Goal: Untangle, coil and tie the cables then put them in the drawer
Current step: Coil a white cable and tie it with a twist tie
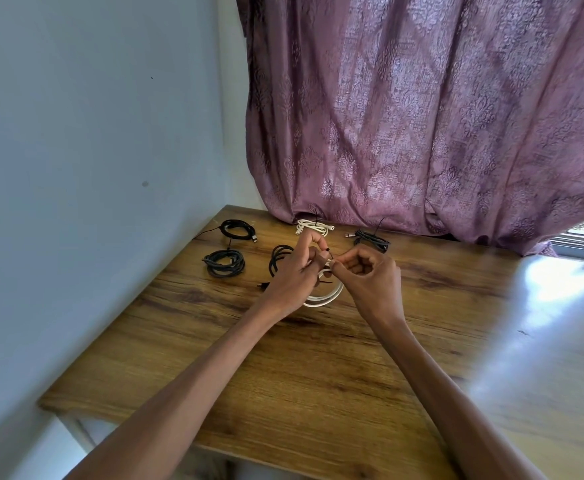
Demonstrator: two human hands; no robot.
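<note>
Head view, looking down: both bare arms reach from the bottom of the frame to its middle, above a wood-grain brown bench (318, 375). The left hand (292, 275) has its fingers curled around a coiled white cable (325, 296), whose loops hang below the hand just over the benchtop. The right hand (366, 275) meets it from the right, thumb and forefinger pinching a thin black tie (328, 253) at the top of the coil — the other fingers are folded into the palm.

Behind the left hand lies a loose black cable (278, 259), partly hidden, not visibly tied. Left of it sits a coiled black cable bundle (224, 262), and further up, toward the bench's far left corner, a second black coil with a silver plug (238, 230). Near the curtain's hem, just above the hands, rests a small tied white cable bundle (313, 226); to its right lies a dark tied cable bundle with a metallic plug (370, 240).

A patterned mauve curtain (422, 116) fills the upper right of the frame, and a pale blue wall (93, 133) takes the upper left.
</note>
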